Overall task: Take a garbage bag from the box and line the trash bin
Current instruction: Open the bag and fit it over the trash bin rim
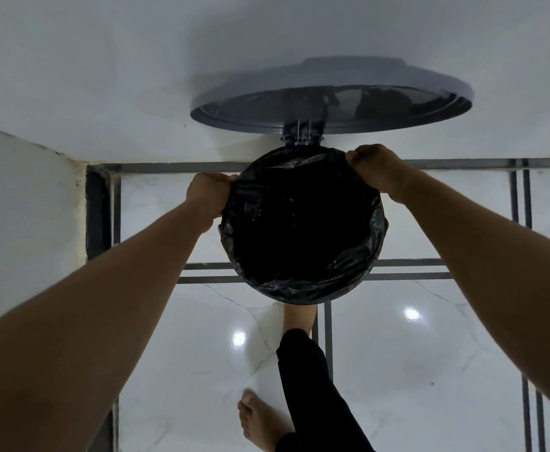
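A round trash bin stands on the floor below me, its mouth covered by a black garbage bag (303, 230) folded over the rim all around. The grey round lid (329, 89) is tipped up against the wall behind the bin. My left hand (206, 197) grips the bag's edge at the bin's left rim. At the far right rim, my right hand (378, 171) pinches the bag's edge. The bin's body is hidden under the bag. No box is in view.
White glossy floor tiles with dark strips (381, 353) surround the bin. A white wall (104, 76) rises behind it and another wall (22, 207) stands at the left. One bare foot (299, 318) is against the bin's base, the other foot (260, 422) is nearer me.
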Demonstrator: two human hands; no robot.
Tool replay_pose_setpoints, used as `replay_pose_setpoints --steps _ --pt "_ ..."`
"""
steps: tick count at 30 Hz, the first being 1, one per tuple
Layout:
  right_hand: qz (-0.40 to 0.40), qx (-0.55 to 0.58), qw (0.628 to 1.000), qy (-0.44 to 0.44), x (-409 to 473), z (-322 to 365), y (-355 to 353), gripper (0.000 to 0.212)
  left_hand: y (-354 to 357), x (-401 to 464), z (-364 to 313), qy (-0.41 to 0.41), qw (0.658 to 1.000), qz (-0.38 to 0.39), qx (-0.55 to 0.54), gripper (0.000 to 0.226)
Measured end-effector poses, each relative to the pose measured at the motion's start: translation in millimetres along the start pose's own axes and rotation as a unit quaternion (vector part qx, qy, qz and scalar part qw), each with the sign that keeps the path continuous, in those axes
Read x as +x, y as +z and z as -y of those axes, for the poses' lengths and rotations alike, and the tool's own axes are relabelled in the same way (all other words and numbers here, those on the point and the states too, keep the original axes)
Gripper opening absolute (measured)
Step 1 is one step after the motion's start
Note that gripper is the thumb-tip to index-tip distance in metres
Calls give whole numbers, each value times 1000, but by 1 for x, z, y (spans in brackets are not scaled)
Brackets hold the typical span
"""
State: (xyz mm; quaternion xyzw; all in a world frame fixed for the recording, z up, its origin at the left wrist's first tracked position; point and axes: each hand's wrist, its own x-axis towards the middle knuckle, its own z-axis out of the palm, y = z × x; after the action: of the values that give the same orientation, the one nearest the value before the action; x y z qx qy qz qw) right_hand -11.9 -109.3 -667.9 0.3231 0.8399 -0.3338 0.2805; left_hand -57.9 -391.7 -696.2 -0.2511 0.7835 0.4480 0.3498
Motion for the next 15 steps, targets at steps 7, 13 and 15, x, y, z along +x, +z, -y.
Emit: replay_pose_setpoints --steps 7,13,15 --pt "12 38 999 18 -1 -5 -1 34 -4 -10 2 0 996 -65 -65 22" --pt "14 50 998 47 -5 1 0 33 2 -20 -5 -60 995 0 -77 39" --pt "-30 20 999 38 -2 -1 3 36 2 -22 -6 -83 987 19 -135 39"
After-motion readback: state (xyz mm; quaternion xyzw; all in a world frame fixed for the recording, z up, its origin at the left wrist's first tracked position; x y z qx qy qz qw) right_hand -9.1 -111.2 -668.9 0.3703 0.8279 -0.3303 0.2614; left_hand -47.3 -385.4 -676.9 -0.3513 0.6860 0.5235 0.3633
